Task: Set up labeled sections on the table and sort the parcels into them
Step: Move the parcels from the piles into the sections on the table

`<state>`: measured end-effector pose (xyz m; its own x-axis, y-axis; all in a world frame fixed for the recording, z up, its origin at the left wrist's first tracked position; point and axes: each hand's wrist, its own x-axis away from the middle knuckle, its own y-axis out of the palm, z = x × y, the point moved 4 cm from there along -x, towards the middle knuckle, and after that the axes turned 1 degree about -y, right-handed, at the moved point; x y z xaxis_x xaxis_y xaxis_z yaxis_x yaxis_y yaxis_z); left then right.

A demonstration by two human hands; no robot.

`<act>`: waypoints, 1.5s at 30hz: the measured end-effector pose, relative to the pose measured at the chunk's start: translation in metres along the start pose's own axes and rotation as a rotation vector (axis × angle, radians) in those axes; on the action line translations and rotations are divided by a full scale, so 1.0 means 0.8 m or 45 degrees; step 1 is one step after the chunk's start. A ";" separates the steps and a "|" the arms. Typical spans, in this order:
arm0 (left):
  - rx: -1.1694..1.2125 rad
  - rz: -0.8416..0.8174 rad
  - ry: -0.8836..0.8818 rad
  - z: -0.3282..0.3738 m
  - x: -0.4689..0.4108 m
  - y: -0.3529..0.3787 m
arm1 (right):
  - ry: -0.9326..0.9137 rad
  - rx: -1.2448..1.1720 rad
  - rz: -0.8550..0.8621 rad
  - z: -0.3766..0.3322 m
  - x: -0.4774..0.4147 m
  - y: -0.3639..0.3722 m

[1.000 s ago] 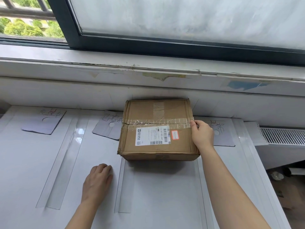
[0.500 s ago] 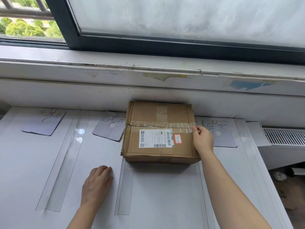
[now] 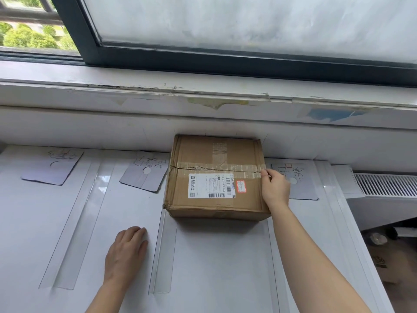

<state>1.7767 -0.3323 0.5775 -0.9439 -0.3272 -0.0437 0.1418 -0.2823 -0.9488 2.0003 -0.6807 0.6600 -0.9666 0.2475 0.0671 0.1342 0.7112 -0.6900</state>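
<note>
Closest to me, the left hand point(image 3: 126, 251) is laid out flat on the white table point(image 3: 214, 267), holding nothing, well left of the grip. Beyond it, the right hand point(image 3: 275, 188) pinches the parcel point(image 3: 203, 154) at its right top edge. The parcel sits flat, stretching left from that grip. Just right of the grip lies a label card point(image 3: 302, 177). I'd slide the parcel rather than lift it, and keep that card uncovered.

- The cardboard parcel point(image 3: 214, 177) now lies flatter on the table point(image 3: 214, 267), and the shadow under its front edge has thinned.
- My right hand point(image 3: 276, 188), pinching the parcel's right edge, has shifted and uncovers more writing on the right-hand label point(image 3: 303, 188).
</note>
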 end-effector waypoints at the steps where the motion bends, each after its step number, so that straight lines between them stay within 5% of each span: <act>1: 0.002 0.003 -0.002 0.000 0.000 0.000 | -0.001 -0.006 0.010 -0.001 0.000 0.000; 12: -0.042 -0.024 -0.031 0.003 0.007 0.001 | -0.010 0.041 0.050 -0.012 0.004 -0.007; 17: -0.120 0.156 -0.015 0.007 0.019 -0.032 | -0.338 0.058 0.211 -0.051 0.025 -0.015; 25: -0.123 0.418 -0.140 -0.026 0.059 -0.131 | -0.704 0.052 -0.161 -0.145 0.128 0.055; 30: -0.149 0.520 -0.247 -0.091 0.091 -0.191 | -0.863 0.080 -0.390 -0.204 0.222 0.125; 45: -0.319 0.642 -0.285 -0.388 0.216 -0.374 | -1.192 -0.027 -0.585 -0.405 0.590 0.320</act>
<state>1.4783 -0.0245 0.7565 -0.6893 -0.5548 -0.4660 0.4550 0.1691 -0.8743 1.6491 -0.1686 0.7484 -0.7075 -0.6524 -0.2717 -0.2942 0.6214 -0.7261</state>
